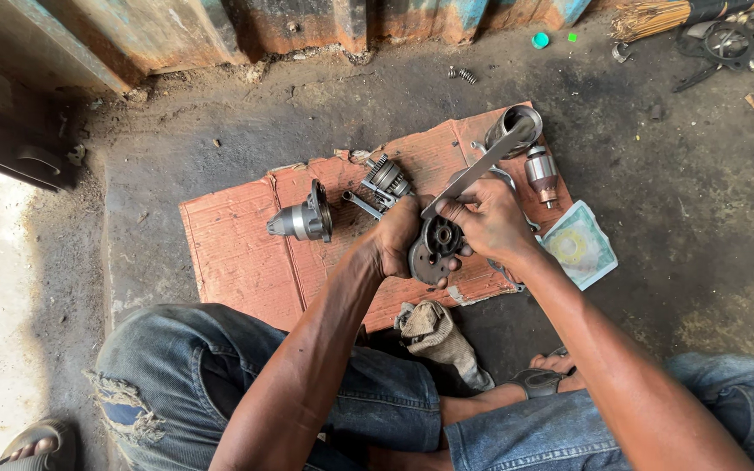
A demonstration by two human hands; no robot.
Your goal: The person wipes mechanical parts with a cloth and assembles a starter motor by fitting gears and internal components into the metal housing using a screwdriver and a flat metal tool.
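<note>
The left hand (394, 240) is closed around the edge of a dark round end plate (436, 249), holding it upright above the front edge of a sheet of reddish cardboard (237, 253) spread on the dirt floor. The right hand (490, 228) is closed on the lower end of a long flat metal tool (482, 166), whose tip meets the plate near its central hole; the far end of the tool points up and away over the cardboard.

State of disassembly, as judged from the layout: the unit appears already taken apart, since its parts lie separated on the cardboard. The plate is the part in hand; whatever sits in its centre is not yet visibly out (the fingers hide the contact point, so this cannot be confirmed).

Parts count on or beside the cardboard:
- one nose housing (303, 220), lying left of the hands;
- one geared drive assembly (387, 179), just behind the left hand;
- one armature (541, 174), right of the tool;
- one cylindrical casing (517, 126), at the far corner;
- one small packet (579, 249), off the right edge;
- one crumpled rag (438, 336), between the knees.

More scrap metal parts (743, 44) lie well apart at the upper right.
</note>
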